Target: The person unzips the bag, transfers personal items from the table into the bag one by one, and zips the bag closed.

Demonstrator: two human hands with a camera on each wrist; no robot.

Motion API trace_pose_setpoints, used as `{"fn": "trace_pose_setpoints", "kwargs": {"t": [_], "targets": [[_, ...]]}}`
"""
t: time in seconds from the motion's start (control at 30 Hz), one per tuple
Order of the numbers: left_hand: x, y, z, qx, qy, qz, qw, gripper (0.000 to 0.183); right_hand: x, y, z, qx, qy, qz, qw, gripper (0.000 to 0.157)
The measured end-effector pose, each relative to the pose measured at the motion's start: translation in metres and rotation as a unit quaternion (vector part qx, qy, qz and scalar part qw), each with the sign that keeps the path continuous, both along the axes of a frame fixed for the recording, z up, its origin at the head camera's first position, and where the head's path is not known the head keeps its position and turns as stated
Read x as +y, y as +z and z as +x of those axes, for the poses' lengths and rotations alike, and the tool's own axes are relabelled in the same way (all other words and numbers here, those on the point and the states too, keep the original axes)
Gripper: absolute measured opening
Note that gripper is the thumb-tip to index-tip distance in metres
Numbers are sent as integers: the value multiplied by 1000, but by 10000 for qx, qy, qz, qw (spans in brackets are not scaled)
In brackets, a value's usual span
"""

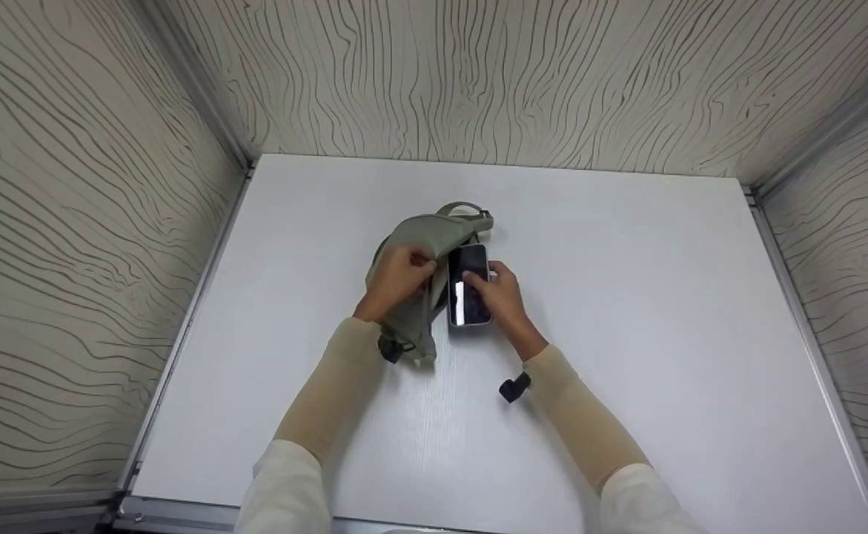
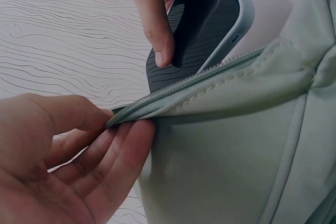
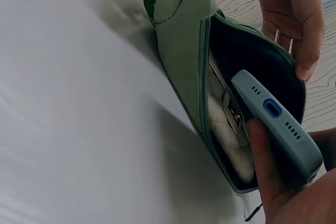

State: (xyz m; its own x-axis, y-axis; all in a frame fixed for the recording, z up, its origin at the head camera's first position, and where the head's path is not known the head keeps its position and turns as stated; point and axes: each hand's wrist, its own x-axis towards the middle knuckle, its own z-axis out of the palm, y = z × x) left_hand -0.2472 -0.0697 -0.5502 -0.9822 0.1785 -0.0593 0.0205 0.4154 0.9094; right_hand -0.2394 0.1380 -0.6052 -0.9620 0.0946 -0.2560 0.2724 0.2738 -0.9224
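A soft green zippered bag (image 1: 434,231) lies on the table with its zip undone. My left hand (image 1: 396,278) pinches the zipped edge (image 2: 210,73) between thumb and fingers, drawing that side of the mouth outward. A smartphone (image 1: 471,310) in a pale blue case is gripped by my right hand (image 1: 505,297), thumb across the dark screen. In the right wrist view, the case's end with the charging port (image 3: 273,107) points up, and the phone overlaps the bag's dark mouth. Inside the bag sits a cream quilted item (image 3: 220,137) with a metal clasp.
The white table (image 1: 626,311) runs around the bag on all sides. Behind it stands a wood-grain patterned wall (image 1: 508,89), with similar panels left and right. A looped green strap (image 1: 463,205) extends from the bag's far end.
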Motion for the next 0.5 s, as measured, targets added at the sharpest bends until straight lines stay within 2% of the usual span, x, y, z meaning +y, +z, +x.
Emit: {"fn": "trace_pose_setpoints", "kwargs": {"t": [0.2, 0.5], "targets": [[0, -1, -1, 135, -22, -19, 9999, 12, -3, 2, 0, -40, 1, -206, 9998, 50], [0, -2, -1, 117, -8, -1, 9999, 11, -7, 0, -1, -58, -27, -184, 9998, 50]]}}
